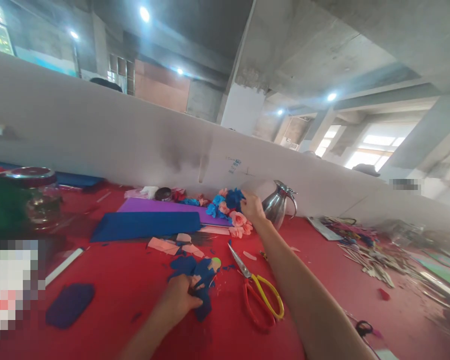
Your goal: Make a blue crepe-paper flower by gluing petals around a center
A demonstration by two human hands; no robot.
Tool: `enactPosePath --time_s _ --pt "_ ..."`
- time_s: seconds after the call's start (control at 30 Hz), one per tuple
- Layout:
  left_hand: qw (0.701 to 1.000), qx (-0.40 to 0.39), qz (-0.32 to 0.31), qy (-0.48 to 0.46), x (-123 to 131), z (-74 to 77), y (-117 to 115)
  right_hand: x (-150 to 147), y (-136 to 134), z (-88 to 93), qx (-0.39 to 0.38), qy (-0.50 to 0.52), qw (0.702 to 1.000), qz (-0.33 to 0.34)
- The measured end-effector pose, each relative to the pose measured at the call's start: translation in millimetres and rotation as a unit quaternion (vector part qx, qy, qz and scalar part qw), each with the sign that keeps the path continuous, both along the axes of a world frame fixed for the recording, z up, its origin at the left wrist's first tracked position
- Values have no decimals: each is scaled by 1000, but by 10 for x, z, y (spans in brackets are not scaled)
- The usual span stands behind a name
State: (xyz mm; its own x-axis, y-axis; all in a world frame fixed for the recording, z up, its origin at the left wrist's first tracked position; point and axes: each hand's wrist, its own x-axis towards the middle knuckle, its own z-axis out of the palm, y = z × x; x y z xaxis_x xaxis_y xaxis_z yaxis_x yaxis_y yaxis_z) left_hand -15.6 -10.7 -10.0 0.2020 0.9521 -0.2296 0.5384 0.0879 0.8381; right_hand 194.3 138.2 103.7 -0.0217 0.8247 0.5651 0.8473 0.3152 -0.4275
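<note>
My left hand [180,295] is low over the table, its fingers closed on cut pieces of dark blue paper [202,270]. Smaller pink scraps and a bright green spot show among these pieces. Farther off, my right hand [252,207] reaches to a dark blue paper flower [233,199] and pinches it at its right side. That flower sits in a heap with light blue paper flowers [214,206] and pink paper flowers [238,219]. Between my forearms lie scissors [257,285] with one red and one yellow handle, their blades partly open.
A metal jug [275,205] stands behind my right forearm against the white partition [135,145]. Blue paper sheets [146,226] lie over a purple sheet [135,205]. At left are a lidded jar [41,200] and a dark blue pad [70,305]; thin sticks [367,260] are scattered right.
</note>
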Motion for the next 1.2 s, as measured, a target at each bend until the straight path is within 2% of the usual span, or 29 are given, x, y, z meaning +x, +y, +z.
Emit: enactPosePath --time_s 0.07,0.17,0.27,0.37,0.43,0.53,0.7,0.97,1.2 --pt "1000 4 0 20 -1 3 3 -126 -104 -183 -7 6 999 39" --pt "1000 5 -4 17 -10 -29 43 -285 -512 -565 -20 28 996 87" --pt "1000 23 3 -6 -31 -66 98 -382 -992 -907 -73 169 975 125" --pt "999 26 13 -37 -45 -81 132 -424 -1342 -1094 -139 268 947 114" --pt "998 27 3 -48 -43 -83 138 -431 -1474 -1135 -170 292 933 121" --pt "998 37 -19 -43 -33 -90 136 -426 -1561 -1138 -185 290 930 132" --pt "994 53 -31 -88 -45 -88 140 -428 -1600 -1140 -191 253 936 155" --pt "986 39 -39 -157 -28 65 73 -465 -1664 -1054 -238 222 930 174" --pt "986 56 -43 -148 -4 28 57 -428 -1644 -1050 -287 232 912 179"
